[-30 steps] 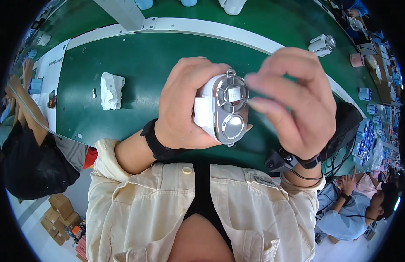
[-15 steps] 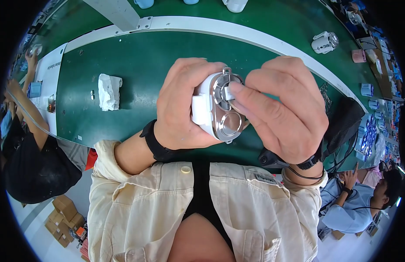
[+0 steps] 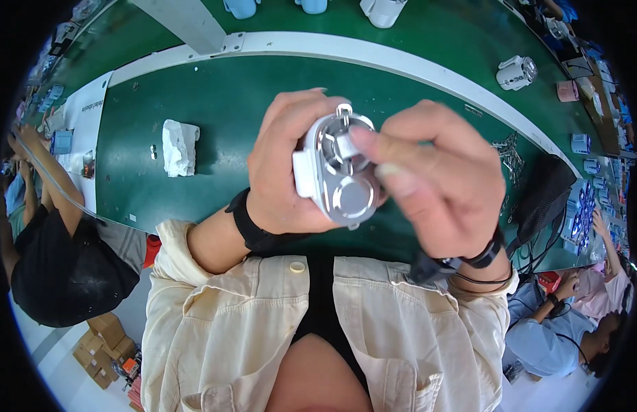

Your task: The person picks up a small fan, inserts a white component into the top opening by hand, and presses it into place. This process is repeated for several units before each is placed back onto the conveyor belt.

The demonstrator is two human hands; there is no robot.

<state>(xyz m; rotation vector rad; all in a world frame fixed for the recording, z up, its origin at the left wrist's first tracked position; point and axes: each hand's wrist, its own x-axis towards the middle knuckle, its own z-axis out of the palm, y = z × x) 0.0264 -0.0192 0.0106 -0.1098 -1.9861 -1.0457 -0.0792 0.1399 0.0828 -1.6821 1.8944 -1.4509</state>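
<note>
Left hand (image 3: 280, 172): we wrapped it around the white device (image 3: 332, 172), held up at centre above the tabletop (image 3: 229, 110).
Right hand (image 3: 435, 178): our fingertips pinched a small white part (image 3: 346, 145) at the device's metal face.
Doing it well: we judged steady support and a square seat mattered.
Far: crumpled white wrapper (image 3: 179, 147) at nine o'clock; white paper sheet (image 3: 85, 130) beyond it; matching white unit (image 3: 515, 73) at two o'clock.
</note>
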